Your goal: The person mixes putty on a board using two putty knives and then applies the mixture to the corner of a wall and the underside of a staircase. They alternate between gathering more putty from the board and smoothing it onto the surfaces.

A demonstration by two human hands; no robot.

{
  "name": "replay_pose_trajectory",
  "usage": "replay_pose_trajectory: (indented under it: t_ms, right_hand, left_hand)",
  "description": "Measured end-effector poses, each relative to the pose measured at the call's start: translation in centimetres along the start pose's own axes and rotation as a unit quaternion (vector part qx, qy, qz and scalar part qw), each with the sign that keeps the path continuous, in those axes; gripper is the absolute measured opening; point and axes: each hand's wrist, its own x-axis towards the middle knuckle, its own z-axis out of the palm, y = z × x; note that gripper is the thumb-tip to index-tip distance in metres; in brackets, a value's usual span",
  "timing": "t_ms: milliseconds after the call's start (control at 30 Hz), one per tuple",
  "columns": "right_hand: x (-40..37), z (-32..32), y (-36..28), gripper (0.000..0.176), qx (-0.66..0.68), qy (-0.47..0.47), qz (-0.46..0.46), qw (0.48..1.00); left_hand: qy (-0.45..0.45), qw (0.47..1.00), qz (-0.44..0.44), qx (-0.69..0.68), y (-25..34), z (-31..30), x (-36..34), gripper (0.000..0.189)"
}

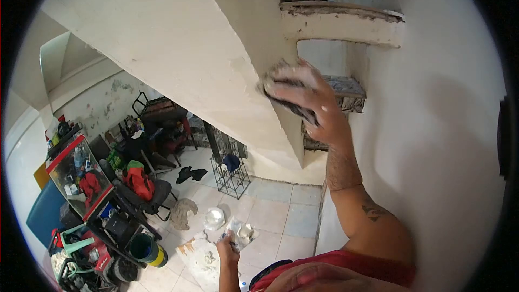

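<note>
Along the lower edge of the sloping cream beam [178,48], we see the person's right hand [297,92] raised and pressed close, its fingers narrow around a dark flat tool [296,110]. Motion blurs the tool, so we cannot tell its exact kind, but it lies under the fingers, its far end at the beam's corner. White smears mark this hand, and the bare forearm reaches up from a red sleeve [351,267].

Low down, we find the left hand [228,246] beside a board [189,269] that carries white paste [210,258]. Its fingers are curled, with something small and dark next to them — too small for us to tell whether they grip it or what it is.

Right of the beam, we make out a curved ledge [340,26] with a rough, broken upper edge, and beyond it a pale wall [448,130] bearing a soft shadow.

Below, on the tiled floor [265,203], we see a black wire rack [230,179] with a dark blue item in its top, and a black cloth [191,174] near it. Farther left stand 1 chair [158,190] with a red bag [139,181] on it, 1 red-framed glass case [81,176] and 1 dark bucket [145,250] with a yellow patch.
</note>
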Motion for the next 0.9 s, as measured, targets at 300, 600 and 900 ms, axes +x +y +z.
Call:
replay_pose_trajectory:
  t_ms: [300, 600, 900]
  right_hand:
    - [-19.9, 8.9, -7.0, 0.046, 0.461, 0.17, 0.364, 0.791]
    - [-24.3, 21.0, -14.8, 0.057, 0.55, -0.154, 0.304, 0.763]
    - [-26.9, 23.0, -12.8, 0.067, 0.46, -0.348, 0.226, 0.785]
  left_hand:
    - [0.089, 0.984, 0.106, 0.114, 2.3, 2.8, -3.5, 0.01]
    - [0.11, 0.983, 0.149, -0.015, 3.0, 3.9, -4.6, 0.008]
    - [0.225, 0.94, 0.249, 0.058, 1.5, -0.3, -3.1, 0.008]
